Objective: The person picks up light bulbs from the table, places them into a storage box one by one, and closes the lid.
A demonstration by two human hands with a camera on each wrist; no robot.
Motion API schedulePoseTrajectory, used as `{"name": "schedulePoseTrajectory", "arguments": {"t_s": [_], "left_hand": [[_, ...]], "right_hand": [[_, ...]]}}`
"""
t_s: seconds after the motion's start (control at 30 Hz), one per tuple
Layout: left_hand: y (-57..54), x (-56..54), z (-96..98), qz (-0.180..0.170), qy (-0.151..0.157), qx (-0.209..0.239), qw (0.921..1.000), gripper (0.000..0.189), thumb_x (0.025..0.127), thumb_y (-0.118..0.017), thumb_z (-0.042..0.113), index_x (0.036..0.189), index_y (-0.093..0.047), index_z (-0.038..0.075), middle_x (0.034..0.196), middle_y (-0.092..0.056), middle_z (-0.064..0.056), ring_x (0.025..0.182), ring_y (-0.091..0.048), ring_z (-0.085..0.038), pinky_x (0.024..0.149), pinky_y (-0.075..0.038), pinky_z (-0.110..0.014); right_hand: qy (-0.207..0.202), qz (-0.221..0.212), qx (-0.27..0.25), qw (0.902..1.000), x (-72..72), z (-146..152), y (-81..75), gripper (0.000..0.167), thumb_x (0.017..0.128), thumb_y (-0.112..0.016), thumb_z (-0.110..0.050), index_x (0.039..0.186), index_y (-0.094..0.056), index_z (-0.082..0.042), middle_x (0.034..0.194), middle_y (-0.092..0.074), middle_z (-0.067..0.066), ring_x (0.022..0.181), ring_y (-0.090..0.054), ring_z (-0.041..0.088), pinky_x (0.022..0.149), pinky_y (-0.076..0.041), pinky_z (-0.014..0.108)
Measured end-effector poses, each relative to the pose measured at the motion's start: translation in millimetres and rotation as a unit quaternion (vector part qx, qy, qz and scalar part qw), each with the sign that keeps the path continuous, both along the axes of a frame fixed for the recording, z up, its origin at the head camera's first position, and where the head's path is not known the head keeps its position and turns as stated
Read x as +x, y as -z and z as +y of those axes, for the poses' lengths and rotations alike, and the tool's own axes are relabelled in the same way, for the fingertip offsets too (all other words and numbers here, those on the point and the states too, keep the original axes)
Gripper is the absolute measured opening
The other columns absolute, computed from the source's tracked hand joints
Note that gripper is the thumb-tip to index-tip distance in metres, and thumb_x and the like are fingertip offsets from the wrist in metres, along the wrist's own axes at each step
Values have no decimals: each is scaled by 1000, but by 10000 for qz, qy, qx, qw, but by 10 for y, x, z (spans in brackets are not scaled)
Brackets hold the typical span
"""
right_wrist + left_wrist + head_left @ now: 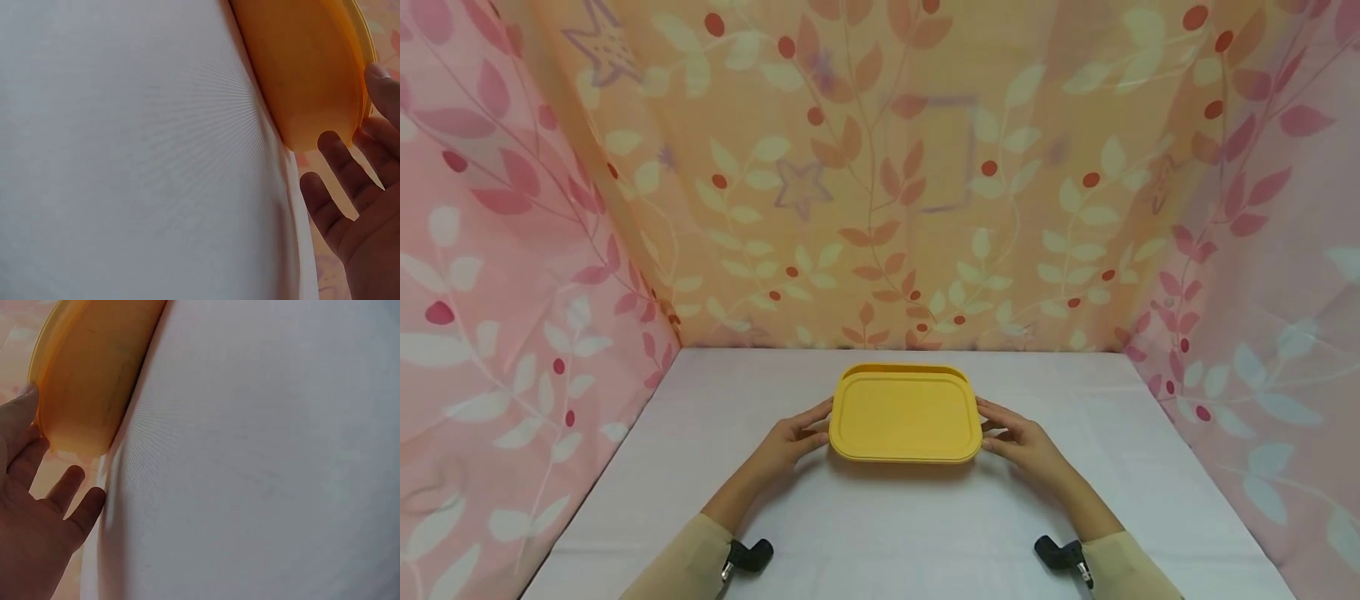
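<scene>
A yellow rectangular lidded box (906, 417) sits on the white table, its flat lid facing up. A darker yellow band shows along the lid's far edge. At the box's left end is my left hand (792, 442), its thumb and index fingertips against the rim. My right hand (1026, 442) touches the opposite end in the same way. In the left wrist view, the other fingers of the left hand (44, 512) spread away from the box's wall (87, 375). The right wrist view shows the right hand (369, 206) with extended fingers beside the wall (300, 69).
A white cloth (887, 533) covers the table. Behind it hangs an orange leaf-patterned curtain (865, 167), with pink patterned curtains at the left (497, 292) and right (1262, 275). Black camera mounts sit at the left wrist (751, 555) and right wrist (1058, 553).
</scene>
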State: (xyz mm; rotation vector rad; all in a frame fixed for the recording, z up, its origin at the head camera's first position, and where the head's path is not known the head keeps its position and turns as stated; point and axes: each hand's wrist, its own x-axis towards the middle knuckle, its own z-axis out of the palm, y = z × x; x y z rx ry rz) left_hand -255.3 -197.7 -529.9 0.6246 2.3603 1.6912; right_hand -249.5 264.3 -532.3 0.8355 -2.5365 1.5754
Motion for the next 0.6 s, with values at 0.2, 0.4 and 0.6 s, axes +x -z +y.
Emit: {"name": "schedulePoseTrajectory", "arguments": {"t_s": [0.2,0.4,0.6], "left_hand": [[-20,-47,11,46,-64,-228,9997,62,97,-70,30,155,-47,29,164,-37,7,137,-55,-26,110,-49,-37],[-62,-106,24,66,-62,-292,9995,60,98,-69,27,154,-48,27,163,-38,7,144,-47,-28,113,-45,-48],[-84,-179,11,122,-64,-436,9990,61,99,-69,27,155,-46,27,163,-39,7,146,-44,-27,114,-45,-48]], "right_hand": [[37,-26,50,10000,-43,-8,-9,58,96,-74,-18,150,-54,-12,159,-47,6,112,-66,13,89,-58,28],[143,-115,135,9997,-78,-21,-42,59,96,-74,-21,150,-53,-11,159,-46,7,113,-66,13,90,-58,26],[269,-359,266,9986,-127,-45,-83,60,96,-73,-26,152,-52,-15,160,-45,3,116,-65,17,92,-57,25]]}}
